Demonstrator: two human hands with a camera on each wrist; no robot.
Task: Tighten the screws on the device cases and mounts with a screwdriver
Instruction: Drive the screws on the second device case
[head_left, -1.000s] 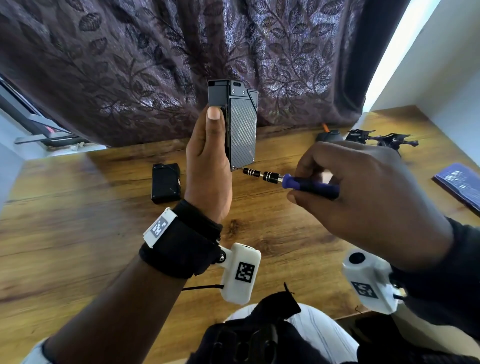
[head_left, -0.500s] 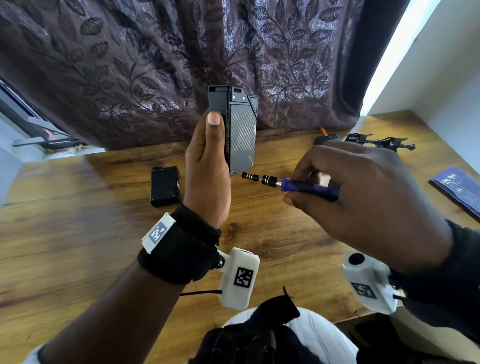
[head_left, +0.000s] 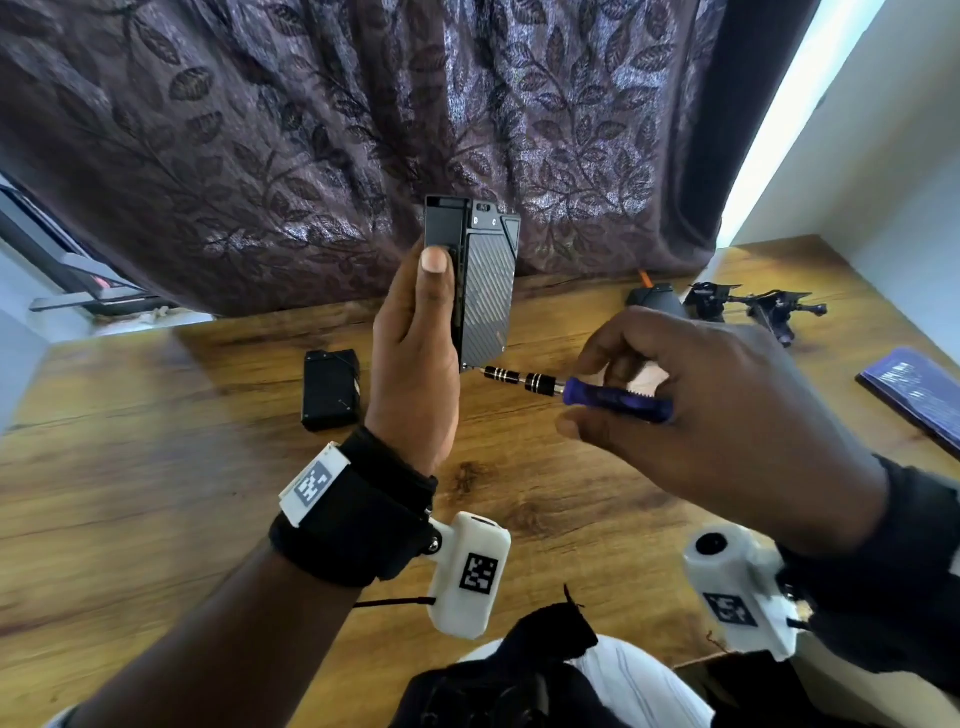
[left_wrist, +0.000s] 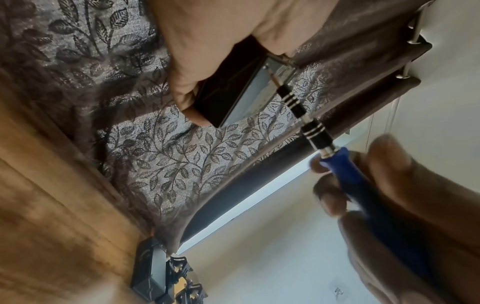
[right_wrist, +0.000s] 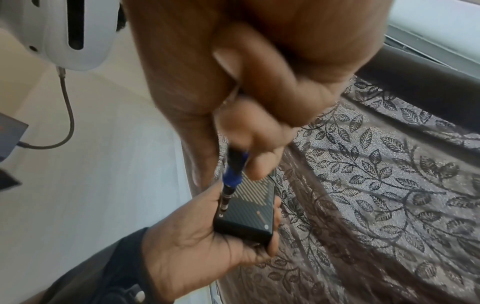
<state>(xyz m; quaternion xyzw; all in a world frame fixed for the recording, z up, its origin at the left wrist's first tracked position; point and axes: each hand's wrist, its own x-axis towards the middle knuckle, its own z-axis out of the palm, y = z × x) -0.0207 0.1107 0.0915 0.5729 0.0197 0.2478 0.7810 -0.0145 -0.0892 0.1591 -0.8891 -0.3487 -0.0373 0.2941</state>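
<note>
A: Left hand is up over the table, wrapped around the device case, thumb flat along its near side, fingers curled behind it in the right wrist view.

B: And it holds that case upright, long side vertical, clear of the wood. Ribbed grey panel faces the right hand.

A: Right hand grips the screwdriver by its blue handle, fingers curled round it, thumb underneath. The shaft lies almost level, pointing left.

B: Tip sits at the case's bottom corner, right by the heel of the left palm. The left wrist view shows the bit touching a small screw at that corner.

A: Black shaft with silver bands, 2 groups of them. The right fingers are blurred in both wrist views.

B: Moving outward: a small black box lies flat on the table, just left of the left wrist, toward the back edge.

A: At the back right corner, another dark case and the black mounts sit close together beside the curtain.

B: At the right edge, a dark blue booklet, partly cut off. The leaf-patterned curtain hangs along the whole back edge.
</note>
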